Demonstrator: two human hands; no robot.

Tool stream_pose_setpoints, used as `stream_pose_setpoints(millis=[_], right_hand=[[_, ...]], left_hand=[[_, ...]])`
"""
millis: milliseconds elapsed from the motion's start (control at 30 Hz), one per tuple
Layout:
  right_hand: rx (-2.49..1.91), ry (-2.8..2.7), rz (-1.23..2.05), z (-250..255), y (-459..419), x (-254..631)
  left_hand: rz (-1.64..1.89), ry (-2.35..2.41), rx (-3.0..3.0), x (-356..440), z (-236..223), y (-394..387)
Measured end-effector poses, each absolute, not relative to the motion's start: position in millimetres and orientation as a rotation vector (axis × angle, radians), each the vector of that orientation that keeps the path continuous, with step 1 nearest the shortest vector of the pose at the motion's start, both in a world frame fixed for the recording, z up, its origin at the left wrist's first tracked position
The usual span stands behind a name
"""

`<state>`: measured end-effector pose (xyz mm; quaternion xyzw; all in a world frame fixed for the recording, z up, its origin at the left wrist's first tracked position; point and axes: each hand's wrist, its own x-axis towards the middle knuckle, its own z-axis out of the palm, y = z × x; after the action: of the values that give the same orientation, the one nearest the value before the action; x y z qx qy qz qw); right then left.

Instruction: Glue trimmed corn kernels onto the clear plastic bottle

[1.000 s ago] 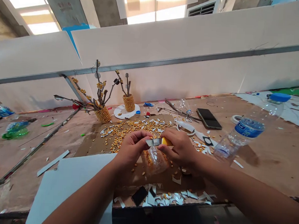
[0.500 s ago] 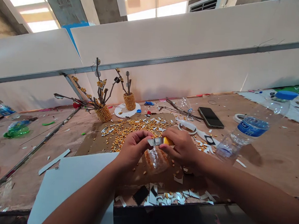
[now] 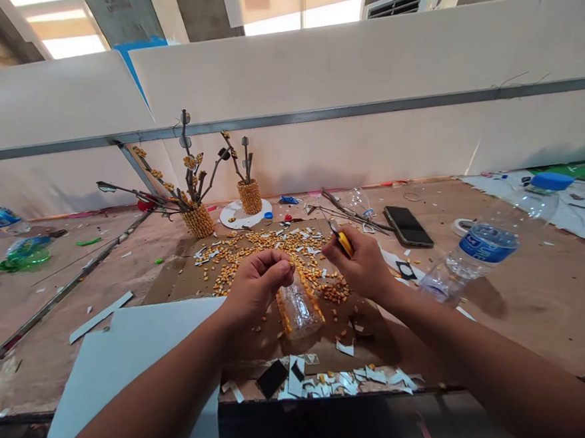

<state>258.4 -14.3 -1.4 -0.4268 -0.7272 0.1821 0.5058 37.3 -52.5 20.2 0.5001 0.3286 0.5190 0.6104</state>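
My right hand (image 3: 364,261) is closed around a yellow box cutter (image 3: 342,239), its metal end pointing up and away from me. My left hand (image 3: 261,280) pinches thumb against fingertips; whatever sits between them is too small to make out. Just beyond and below the left hand, a clear plastic bottle piece (image 3: 300,309) lies on brown cardboard, with rows of corn kernels along its sides. Loose corn kernels (image 3: 234,258) are spread over the cardboard (image 3: 172,281) behind both hands.
Two kernel-covered pots (image 3: 198,220) hold twigs at the back left. A phone (image 3: 408,226) and a leaning water bottle (image 3: 481,242) are to the right. White and black scraps (image 3: 346,383) line the front edge, beside a white sheet (image 3: 138,348).
My right hand has moved right and up with the box cutter, away from my left hand. The blade end has left the left fingertips, which stay pinched.
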Motion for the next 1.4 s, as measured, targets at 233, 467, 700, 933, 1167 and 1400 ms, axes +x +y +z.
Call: stream_pose_setpoints(millis=[233,467,700,933,1167,1400], right_hand=[[-0.41,-1.894,0.364,-3.5,-37.2,245.0],[-0.343,-1.817,0.545,5.6,-42.1,246.9],[-0.379,-1.918,0.867,10.1,-31.3,259.5],[-0.515,-2.149,1.168,0.9,-13.9,270.8],[-0.648,-2.306,1.323,-5.6,-11.5,269.6],[-0.622,-2.318,1.412,-3.1,-10.8,271.3]], left_hand=[[1.106,0.934,1.369,42.6,22.7,-60.1],[1.134,0.71,1.34,36.6,16.5,-56.2],[1.147,0.409,1.266,32.8,15.9,-53.2],[1.222,0.679,1.389,22.2,16.0,-40.5],[0.917,1.405,1.914,17.5,15.4,-31.4],[0.753,1.409,1.907,16.6,11.0,-29.3]])
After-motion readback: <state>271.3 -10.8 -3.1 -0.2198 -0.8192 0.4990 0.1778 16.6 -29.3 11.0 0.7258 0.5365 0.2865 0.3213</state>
